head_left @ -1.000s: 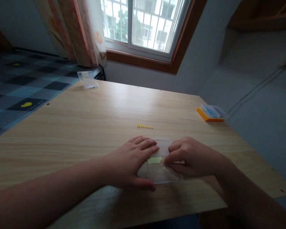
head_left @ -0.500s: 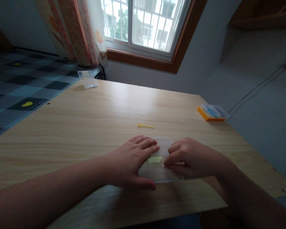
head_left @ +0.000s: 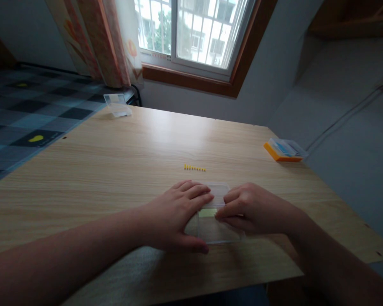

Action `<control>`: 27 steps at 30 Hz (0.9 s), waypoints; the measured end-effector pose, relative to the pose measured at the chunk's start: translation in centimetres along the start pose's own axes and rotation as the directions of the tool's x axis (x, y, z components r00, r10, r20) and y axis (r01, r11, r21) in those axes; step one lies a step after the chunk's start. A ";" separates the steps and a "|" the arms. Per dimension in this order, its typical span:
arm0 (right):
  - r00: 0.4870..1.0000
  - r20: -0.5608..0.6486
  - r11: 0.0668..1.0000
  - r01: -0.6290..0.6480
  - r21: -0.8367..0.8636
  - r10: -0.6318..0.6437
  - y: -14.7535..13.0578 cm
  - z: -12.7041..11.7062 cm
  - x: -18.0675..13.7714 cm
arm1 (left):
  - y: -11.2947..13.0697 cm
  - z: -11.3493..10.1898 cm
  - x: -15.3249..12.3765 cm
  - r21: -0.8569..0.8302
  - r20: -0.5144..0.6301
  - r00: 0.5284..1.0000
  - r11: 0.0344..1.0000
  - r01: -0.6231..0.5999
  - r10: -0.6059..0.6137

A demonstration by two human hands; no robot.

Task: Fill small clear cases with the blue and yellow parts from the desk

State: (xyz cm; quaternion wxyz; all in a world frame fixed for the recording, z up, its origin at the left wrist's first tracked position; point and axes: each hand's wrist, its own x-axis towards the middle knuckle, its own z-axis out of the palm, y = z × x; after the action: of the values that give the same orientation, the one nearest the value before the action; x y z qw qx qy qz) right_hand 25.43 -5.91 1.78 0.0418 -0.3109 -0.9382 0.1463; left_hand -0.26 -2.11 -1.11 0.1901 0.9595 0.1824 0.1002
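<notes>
A clear plastic box (head_left: pixel 214 231) lies on the wooden table (head_left: pixel 115 161) near its front edge, with a pale yellow-green patch (head_left: pixel 207 212) inside it. My left hand (head_left: pixel 175 214) lies flat on the box's left side, fingers stretched out over the top and thumb along the front. My right hand (head_left: pixel 252 208) rests on the box's right side with fingers curled and pinched together at the patch; what they hold is too small to make out. A short row of tiny yellow beads (head_left: pixel 194 168) lies on the table just beyond the box.
A small clear open case (head_left: pixel 117 105) sits at the table's far left corner. An orange and blue box (head_left: pixel 284 151) lies at the right edge. A checked bed (head_left: pixel 28 110) is to the left, a window (head_left: pixel 191 34) and curtain (head_left: pixel 102 38) behind.
My right hand's pinched fingertips have slid slightly left, up to the yellow-green patch. The left hand and box have stayed put.
</notes>
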 end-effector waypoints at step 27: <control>0.999 -0.032 0.998 -0.035 0.045 0.036 0.2 -0.2 -0.3 | -0.1 0.2 0.0 0.010 -0.013 1.000 1.000 -0.005 0.005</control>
State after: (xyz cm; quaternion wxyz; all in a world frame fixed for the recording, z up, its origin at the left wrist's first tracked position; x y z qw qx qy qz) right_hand 25.82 -5.86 1.93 0.0614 -0.3288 -0.9282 0.1628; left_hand -0.22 -2.12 -1.35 0.1838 0.9602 0.1817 0.1063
